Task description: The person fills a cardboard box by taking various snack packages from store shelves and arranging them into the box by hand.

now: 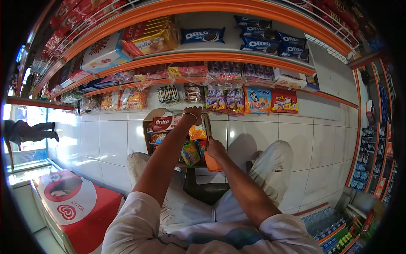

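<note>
Perhaps the orange item [212,164], low centre, and the green packet [190,153] to its left could slip out if a pull on one wall tips the carton [147,122]. The carton sits mid-frame, packed with snacks. Its right side lies directly at the right hand [216,149], whose fingers curl downward there; whether they pinch anything cannot be told. Farther up, the left hand [193,113] bends over the carton's upper edge, right of the red Arden box [163,123]; its fingertips are hidden, so their grip is unclear. Just beyond hang or stand purple packets [215,99], with Oreo packs [203,35] on the upper shelf [220,49].
</note>
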